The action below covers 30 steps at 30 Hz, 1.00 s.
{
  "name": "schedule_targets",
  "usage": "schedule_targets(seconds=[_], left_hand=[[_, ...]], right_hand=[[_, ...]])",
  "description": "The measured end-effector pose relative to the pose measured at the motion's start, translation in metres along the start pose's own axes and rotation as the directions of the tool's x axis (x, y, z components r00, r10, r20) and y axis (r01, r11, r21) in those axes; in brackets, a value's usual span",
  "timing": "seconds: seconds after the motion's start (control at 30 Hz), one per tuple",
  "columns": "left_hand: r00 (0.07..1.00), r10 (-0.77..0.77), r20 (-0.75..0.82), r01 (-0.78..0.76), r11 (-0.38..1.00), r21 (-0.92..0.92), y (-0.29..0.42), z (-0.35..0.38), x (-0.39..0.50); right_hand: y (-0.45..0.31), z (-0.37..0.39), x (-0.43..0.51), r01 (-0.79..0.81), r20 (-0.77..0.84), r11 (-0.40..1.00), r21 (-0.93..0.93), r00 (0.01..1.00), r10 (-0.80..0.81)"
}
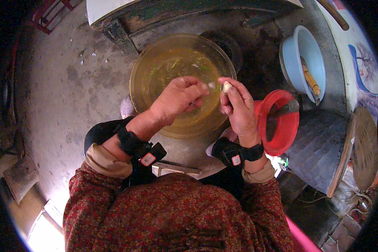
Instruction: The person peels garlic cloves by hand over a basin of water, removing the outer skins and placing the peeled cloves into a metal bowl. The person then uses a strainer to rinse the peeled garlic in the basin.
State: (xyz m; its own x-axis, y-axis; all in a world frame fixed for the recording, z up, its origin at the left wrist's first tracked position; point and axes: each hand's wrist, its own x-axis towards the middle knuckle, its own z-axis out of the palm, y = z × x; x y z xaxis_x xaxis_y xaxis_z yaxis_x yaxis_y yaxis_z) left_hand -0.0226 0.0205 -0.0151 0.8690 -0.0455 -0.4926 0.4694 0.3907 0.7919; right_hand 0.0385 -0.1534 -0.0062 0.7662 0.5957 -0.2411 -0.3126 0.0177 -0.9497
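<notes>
My right hand (239, 105) pinches a small whitish piece (227, 86), possibly a garlic clove, between thumb and fingers. Just left of it is my left hand (182, 97), thumb and fingers bent inward. A blurred white bit (211, 85) shows past the left fingertips; whether they hold it cannot be made out. Both hands are above a wide round basin (145, 60), which looks amber inside. Small green scraps (173, 65) and pale bits are in it, seemingly in shallow liquid. Each wrist wears a black strap with a small labelled box.
Right of my right hand stands a red plastic bucket (294, 135). Farther back, a pale blue basin (296, 63) holds a yellowish bundled handle (311, 78). A worn table (119, 34) is beyond the amber basin. White scraps (94, 54) lie on the concrete floor (60, 94).
</notes>
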Motion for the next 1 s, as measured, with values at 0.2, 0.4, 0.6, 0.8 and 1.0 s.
schedule_targets(seconds=[0.2,0.4,0.6,0.8,1.0], left_hand=[[0.995,0.050,0.090,-0.054,0.998,0.043,0.004,0.006,-0.002],[0.996,0.069,0.064,-0.076,0.990,0.116,0.005,0.006,-0.003],[0.996,0.064,0.062,-0.074,0.980,0.182,0.002,0.003,-0.002],[0.996,0.046,0.080,-0.059,0.982,0.178,-0.004,0.002,0.000],[0.996,0.075,0.045,-0.081,0.986,0.147,-0.010,0.004,0.002]], right_hand=[[0.002,0.007,0.000,0.074,-0.027,0.939,-0.336,0.996,-0.088],[0.002,0.005,0.000,0.138,0.062,0.879,-0.456,0.990,-0.124],[0.007,0.000,0.003,0.254,0.179,0.754,-0.606,0.967,-0.182],[0.012,-0.004,0.002,0.306,0.244,0.674,-0.672,0.951,-0.189],[0.019,-0.003,0.002,0.282,0.223,0.704,-0.651,0.959,-0.178]])
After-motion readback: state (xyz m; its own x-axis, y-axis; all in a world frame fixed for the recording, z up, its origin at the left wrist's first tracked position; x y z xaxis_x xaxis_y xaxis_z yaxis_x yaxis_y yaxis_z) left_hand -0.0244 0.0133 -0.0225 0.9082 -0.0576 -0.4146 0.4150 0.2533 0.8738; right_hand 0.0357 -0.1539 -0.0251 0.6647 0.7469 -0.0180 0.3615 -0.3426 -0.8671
